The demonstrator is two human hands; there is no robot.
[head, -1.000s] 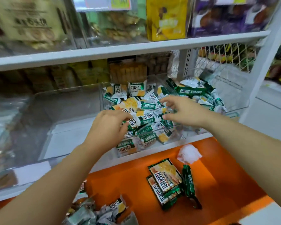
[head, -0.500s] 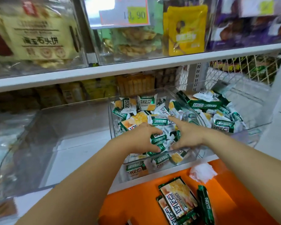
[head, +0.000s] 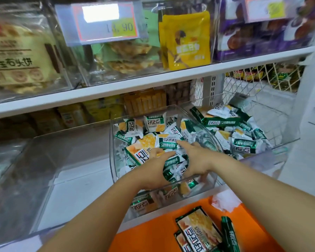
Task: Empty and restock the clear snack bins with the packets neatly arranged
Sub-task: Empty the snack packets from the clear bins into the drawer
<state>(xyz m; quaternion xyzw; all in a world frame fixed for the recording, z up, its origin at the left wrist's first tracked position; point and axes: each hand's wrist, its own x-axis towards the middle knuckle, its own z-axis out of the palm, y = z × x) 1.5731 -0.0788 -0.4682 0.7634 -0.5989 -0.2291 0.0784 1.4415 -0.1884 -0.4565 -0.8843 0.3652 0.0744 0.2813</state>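
Observation:
The middle clear bin (head: 111, 153) on the lower shelf holds a loose heap of green-and-white snack packets (head: 154, 124). Both of my hands are down inside it, facing each other. My left hand (head: 153, 172) curls round a bunch of packets from the left, thumb on a larger orange-fronted packet (head: 144, 142). From the right, my right hand (head: 197, 159) wraps the same bunch, its forefinger lying on a green packet. The clear bin to the right (head: 273, 128) is piled with the same packets (head: 242, 144). The clear bin to the left (head: 44, 171) has nothing in it.
An orange surface (head: 153, 235) below the shelf carries two larger flat packets (head: 198, 231), a slim green packet (head: 229, 233) and crumpled white paper (head: 225, 200). The white shelf board (head: 153, 82) overhead bears bins of other snacks and a price tag (head: 102, 22). A wire basket (head: 258, 79) stands at the back right.
Both hands have gone from resting on top of the heap to closing in toward each other, bunching packets between them. The view has tilted upward.

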